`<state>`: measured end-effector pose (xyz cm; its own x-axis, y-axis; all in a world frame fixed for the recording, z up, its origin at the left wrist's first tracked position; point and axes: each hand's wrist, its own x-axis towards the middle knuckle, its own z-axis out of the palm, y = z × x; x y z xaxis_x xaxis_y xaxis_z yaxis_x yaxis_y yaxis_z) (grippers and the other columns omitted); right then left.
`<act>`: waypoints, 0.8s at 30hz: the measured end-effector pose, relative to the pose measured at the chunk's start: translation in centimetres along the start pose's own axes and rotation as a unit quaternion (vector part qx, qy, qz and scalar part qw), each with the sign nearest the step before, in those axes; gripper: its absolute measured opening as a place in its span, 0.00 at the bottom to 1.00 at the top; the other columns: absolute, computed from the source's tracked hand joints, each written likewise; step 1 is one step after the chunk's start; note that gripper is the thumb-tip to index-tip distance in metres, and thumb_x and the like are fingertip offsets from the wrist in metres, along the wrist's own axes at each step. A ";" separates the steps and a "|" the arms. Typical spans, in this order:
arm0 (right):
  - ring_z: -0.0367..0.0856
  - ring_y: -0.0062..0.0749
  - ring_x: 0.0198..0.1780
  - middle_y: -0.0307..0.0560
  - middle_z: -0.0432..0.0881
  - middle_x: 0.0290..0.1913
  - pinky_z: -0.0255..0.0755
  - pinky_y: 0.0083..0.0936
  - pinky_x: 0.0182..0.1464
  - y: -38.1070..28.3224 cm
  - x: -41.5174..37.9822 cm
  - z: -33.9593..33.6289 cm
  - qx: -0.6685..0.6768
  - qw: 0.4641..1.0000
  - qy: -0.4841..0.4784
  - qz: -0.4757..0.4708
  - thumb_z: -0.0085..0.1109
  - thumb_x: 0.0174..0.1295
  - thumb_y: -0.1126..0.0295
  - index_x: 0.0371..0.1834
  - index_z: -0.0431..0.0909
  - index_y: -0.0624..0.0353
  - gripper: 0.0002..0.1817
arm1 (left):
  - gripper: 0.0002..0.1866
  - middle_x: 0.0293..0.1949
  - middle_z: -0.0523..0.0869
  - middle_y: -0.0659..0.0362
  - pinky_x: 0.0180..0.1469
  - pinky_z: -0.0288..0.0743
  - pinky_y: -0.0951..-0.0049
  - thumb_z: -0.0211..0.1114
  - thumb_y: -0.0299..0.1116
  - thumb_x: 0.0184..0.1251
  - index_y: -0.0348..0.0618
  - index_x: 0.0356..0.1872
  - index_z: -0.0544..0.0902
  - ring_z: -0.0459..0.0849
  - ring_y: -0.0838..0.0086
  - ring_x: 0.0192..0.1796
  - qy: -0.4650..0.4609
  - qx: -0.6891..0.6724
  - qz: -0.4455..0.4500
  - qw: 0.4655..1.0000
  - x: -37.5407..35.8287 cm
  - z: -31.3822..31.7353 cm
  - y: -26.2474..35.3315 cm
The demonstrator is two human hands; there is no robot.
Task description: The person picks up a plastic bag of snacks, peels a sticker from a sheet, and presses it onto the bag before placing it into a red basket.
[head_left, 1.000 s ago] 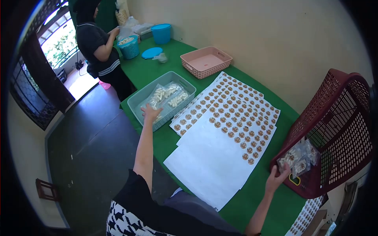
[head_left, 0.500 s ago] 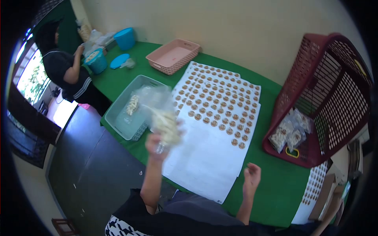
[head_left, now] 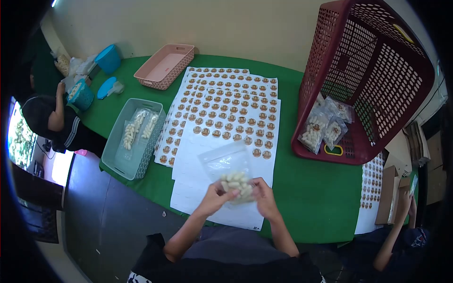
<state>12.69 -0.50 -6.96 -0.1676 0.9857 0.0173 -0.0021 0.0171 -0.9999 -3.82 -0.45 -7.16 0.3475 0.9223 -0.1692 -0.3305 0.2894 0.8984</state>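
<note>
A clear plastic pouch (head_left: pixel 229 162) of pale, finger-shaped pieces is held over the sticker sheets (head_left: pixel 188 165), its flat top end pointing away from me. My left hand (head_left: pixel 214 198) grips its lower left side, thumb on the front. On the lower right side, my right hand (head_left: pixel 265 200) has its fingers closed on the same pouch. Round brown labels fill the far part of the sheets; the near part is bare white. Left of the sheets, a grey-green basket (head_left: pixel 123 166) contains similar filled pouches (head_left: pixel 137 125).
At right, a maroon basket (head_left: pixel 306 89) lies on its side with several labelled pouches (head_left: pixel 314 132) inside. A pink basket (head_left: pixel 163 78) and blue tubs (head_left: pixel 107 59) stand farther back on the green table (head_left: pixel 311 198). One person (head_left: pixel 49 115) works at left, another person's arm (head_left: pixel 391 240) at lower right.
My left hand has brought the pouch from near the grey-green basket over the sheets. My right hand has come in from the right and taken hold too. The view has shifted.
</note>
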 end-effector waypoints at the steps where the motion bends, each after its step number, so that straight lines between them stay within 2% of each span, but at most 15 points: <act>1: 0.71 0.21 0.32 0.44 0.75 0.32 0.65 0.18 0.37 0.4 0.5 -0.4 0.108 0.994 -0.004 0.026 0.55 0.53 0.65 0.36 0.69 0.64 0.13 | 0.22 0.45 0.75 0.57 0.47 0.69 0.76 0.60 0.28 0.53 0.38 0.50 0.67 0.74 0.76 0.45 0.041 0.011 0.004 0.999 0.0 -0.9 0.2; 2: 0.72 0.23 0.32 0.45 0.75 0.33 0.66 0.21 0.38 0.7 1.0 -0.8 0.216 0.975 -0.009 0.051 0.52 0.56 0.64 0.36 0.70 0.63 0.13 | 0.20 0.45 0.75 0.56 0.47 0.69 0.76 0.59 0.27 0.54 0.38 0.49 0.67 0.74 0.76 0.45 0.082 0.021 0.008 0.996 0.0 -1.6 0.6; 3: 0.73 0.32 0.32 0.48 0.76 0.33 0.65 0.25 0.41 0.7 1.4 -1.0 0.144 0.989 0.026 0.026 0.47 0.57 0.65 0.38 0.70 0.65 0.13 | 0.20 0.45 0.75 0.56 0.47 0.69 0.76 0.59 0.27 0.54 0.38 0.49 0.67 0.74 0.76 0.45 0.082 0.023 0.008 0.996 0.0 -1.8 1.4; 4: 0.73 0.32 0.32 0.48 0.76 0.33 0.65 0.25 0.41 0.7 2.0 -1.3 0.145 0.989 0.026 0.026 0.47 0.57 0.65 0.38 0.70 0.65 0.13 | 0.19 0.45 0.75 0.56 0.46 0.70 0.76 0.57 0.27 0.55 0.38 0.49 0.67 0.75 0.75 0.45 0.133 -0.052 0.066 0.987 -0.1 -1.8 2.7; 5: 0.73 0.37 0.35 0.50 0.76 0.35 0.65 0.27 0.43 0.8 2.6 -1.5 -0.058 0.996 0.059 -0.034 0.48 0.56 0.66 0.38 0.70 0.66 0.14 | 0.17 0.45 0.75 0.56 0.45 0.72 0.76 0.55 0.27 0.57 0.37 0.49 0.67 0.75 0.75 0.44 0.183 -0.126 0.124 0.967 -0.2 -1.9 3.6; 6: 0.73 0.41 0.37 0.51 0.75 0.36 0.64 0.28 0.45 1.1 2.9 -1.9 -0.259 0.957 0.088 -0.092 0.49 0.54 0.66 0.38 0.69 0.67 0.14 | 0.17 0.45 0.75 0.56 0.45 0.72 0.76 0.55 0.27 0.57 0.37 0.49 0.67 0.75 0.75 0.44 0.184 -0.126 0.122 0.967 -0.3 -2.5 4.1; 7: 0.69 0.47 0.46 0.54 0.72 0.44 0.62 0.29 0.49 2.3 3.4 -2.2 -0.335 0.933 0.086 -0.099 0.50 0.52 0.67 0.40 0.69 0.69 0.17 | 0.17 0.44 0.75 0.56 0.45 0.72 0.75 0.54 0.27 0.58 0.37 0.49 0.67 0.76 0.74 0.44 0.198 -0.150 0.149 0.957 -0.5 -3.2 4.6; 8: 0.69 0.47 0.46 0.54 0.72 0.44 0.62 0.29 0.49 3.9 3.8 -2.4 -0.337 0.933 0.087 -0.097 0.50 0.52 0.67 0.40 0.69 0.69 0.17 | 0.16 0.44 0.75 0.55 0.46 0.72 0.75 0.52 0.28 0.59 0.37 0.49 0.67 0.76 0.73 0.44 0.213 -0.175 0.177 0.945 -0.5 -3.5 4.9; 10: 0.63 0.46 0.53 0.54 0.65 0.52 0.58 0.33 0.54 6.6 4.7 -2.6 -0.416 0.900 0.089 -0.091 0.50 0.52 0.67 0.44 0.67 0.69 0.19 | 0.16 0.43 0.74 0.56 0.47 0.71 0.76 0.51 0.28 0.60 0.36 0.49 0.66 0.75 0.74 0.45 0.212 -0.173 0.176 0.945 -0.6 -3.0 6.0; 11: 0.63 0.46 0.53 0.54 0.65 0.52 0.58 0.33 0.54 7.6 4.9 -2.6 -0.415 0.901 0.089 -0.092 0.50 0.52 0.67 0.44 0.67 0.69 0.19 | 0.16 0.44 0.74 0.56 0.48 0.70 0.76 0.51 0.28 0.59 0.36 0.49 0.66 0.75 0.74 0.45 0.219 -0.170 0.193 0.941 -0.6 -3.2 6.0; 13: 0.57 0.44 0.59 0.53 0.58 0.58 0.51 0.35 0.59 8.3 5.0 -2.3 -0.504 0.858 0.046 -0.087 0.48 0.51 0.68 0.49 0.64 0.68 0.22 | 0.16 0.44 0.74 0.56 0.49 0.69 0.76 0.51 0.27 0.59 0.36 0.49 0.66 0.74 0.74 0.46 0.227 -0.164 0.209 0.937 -0.8 -3.3 6.0; 17: 0.56 0.46 0.58 0.52 0.59 0.58 0.50 0.38 0.58 8.2 5.2 -1.9 -0.525 0.846 0.045 -0.079 0.48 0.51 0.68 0.50 0.63 0.69 0.24 | 0.16 0.44 0.74 0.57 0.49 0.68 0.76 0.50 0.26 0.59 0.36 0.49 0.67 0.74 0.75 0.46 0.234 -0.167 0.204 0.936 -0.8 -3.0 5.6; 19: 0.58 0.45 0.56 0.49 0.60 0.56 0.52 0.40 0.55 7.9 5.5 -1.6 -0.561 0.822 0.048 -0.088 0.50 0.48 0.67 0.49 0.64 0.69 0.24 | 0.16 0.44 0.74 0.57 0.49 0.68 0.76 0.50 0.25 0.59 0.36 0.49 0.67 0.74 0.75 0.46 0.232 -0.170 0.194 0.938 -0.5 -2.9 5.4; 24: 0.59 0.45 0.53 0.48 0.62 0.55 0.54 0.40 0.52 8.0 5.8 -1.8 -0.575 0.811 0.041 -0.101 0.51 0.47 0.66 0.48 0.65 0.70 0.25 | 0.16 0.45 0.74 0.57 0.50 0.68 0.76 0.50 0.25 0.59 0.36 0.49 0.67 0.74 0.75 0.46 0.214 -0.162 0.190 0.944 0.1 -2.3 5.6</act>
<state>13.47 5.65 -14.82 -0.2118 0.9503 0.2281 0.9075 0.2779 -0.3151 -7.67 1.83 -3.04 -0.2135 0.9744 -0.0703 -0.6347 -0.0836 0.7682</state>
